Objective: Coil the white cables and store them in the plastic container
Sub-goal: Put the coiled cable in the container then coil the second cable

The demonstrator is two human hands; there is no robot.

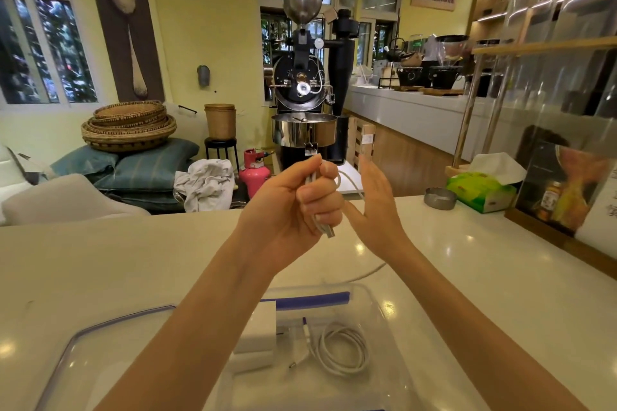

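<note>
Above the white worktop the left hand grips a white cable — its fingers curled tight round a bundle of loops, a metal plug end poking out below the fist. The right hand stands just beside it, fingers straight and together, with the cable running across its palm. Below, in the clear plastic container, lie a coiled white cable and white chargers — the container's lid rests to the left.
</note>
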